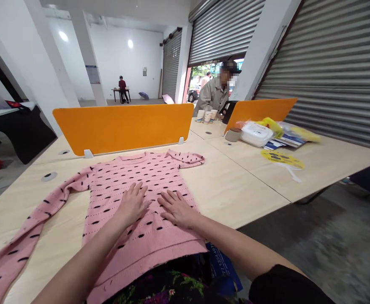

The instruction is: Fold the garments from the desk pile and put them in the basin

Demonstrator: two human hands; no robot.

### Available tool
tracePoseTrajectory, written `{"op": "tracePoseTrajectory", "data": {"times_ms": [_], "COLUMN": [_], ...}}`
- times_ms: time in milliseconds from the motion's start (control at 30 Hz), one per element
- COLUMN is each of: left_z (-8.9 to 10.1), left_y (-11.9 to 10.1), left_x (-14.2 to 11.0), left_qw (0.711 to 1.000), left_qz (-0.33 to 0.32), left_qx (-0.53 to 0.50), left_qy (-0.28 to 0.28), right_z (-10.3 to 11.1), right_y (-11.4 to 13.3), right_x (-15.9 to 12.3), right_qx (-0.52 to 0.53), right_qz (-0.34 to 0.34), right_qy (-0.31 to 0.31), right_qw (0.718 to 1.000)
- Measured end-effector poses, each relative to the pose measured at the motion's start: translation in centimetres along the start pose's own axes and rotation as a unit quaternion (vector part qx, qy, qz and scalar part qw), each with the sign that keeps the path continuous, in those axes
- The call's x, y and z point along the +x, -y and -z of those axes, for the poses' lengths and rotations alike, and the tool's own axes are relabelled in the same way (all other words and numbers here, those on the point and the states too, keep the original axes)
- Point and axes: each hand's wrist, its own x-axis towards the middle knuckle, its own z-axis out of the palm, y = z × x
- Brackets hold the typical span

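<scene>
A pink knit sweater [109,190] with black dashes lies spread on the light wooden table [235,181], its neckline toward the orange divider. One sleeve stretches out to the left and down past the near edge; the other is folded short at the upper right. My left hand [133,202] rests flat on the middle of the sweater, fingers spread. Beside it, my right hand [177,207] also lies flat on the knit with its fingers apart. Neither hand grips the fabric. The ribbed hem hangs toward my lap.
Orange dividers [124,128] stand along the table's far side. At the right are a roll of tape [233,134], a white plastic container [256,134], a yellow fan [281,158] and plastic bags. Paper cups [207,116] stand near a person [215,93] in a grey shirt.
</scene>
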Motion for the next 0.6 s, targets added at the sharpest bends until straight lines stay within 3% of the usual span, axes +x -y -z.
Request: {"op": "tracePoseTrajectory", "data": {"times_ms": [133,200,300,333,467,600], "left_z": [-3.1,-4.2,-4.6,-4.6,-4.3,-4.5], "left_y": [-0.8,-0.6,-0.3,-0.2,-0.1,-0.1], "left_x": [1.6,1.5,1.3,1.2,1.4,1.5], "left_qw": [0.999,0.999,0.999,0.999,0.999,0.999], "left_qz": [0.016,0.006,0.0,0.0,-0.001,-0.008], "left_qx": [-0.004,-0.007,-0.01,-0.01,-0.007,0.004], "left_qy": [0.041,0.04,0.034,0.033,0.034,0.037], "right_z": [0.9,2.2,5.0,6.1,9.2,10.0], "right_y": [-2.2,-4.6,-9.5,-11.3,-17.5,-21.3], "right_x": [0.3,1.5,4.3,5.3,8.9,11.5], "right_qx": [0.024,0.041,0.012,-0.012,-0.057,-0.025], "right_qz": [0.005,-0.066,-0.198,-0.226,-0.337,-0.381], "right_qy": [-0.034,-0.11,-0.235,-0.248,-0.227,-0.196], "right_qw": [0.999,0.991,0.952,0.942,0.912,0.903]}}
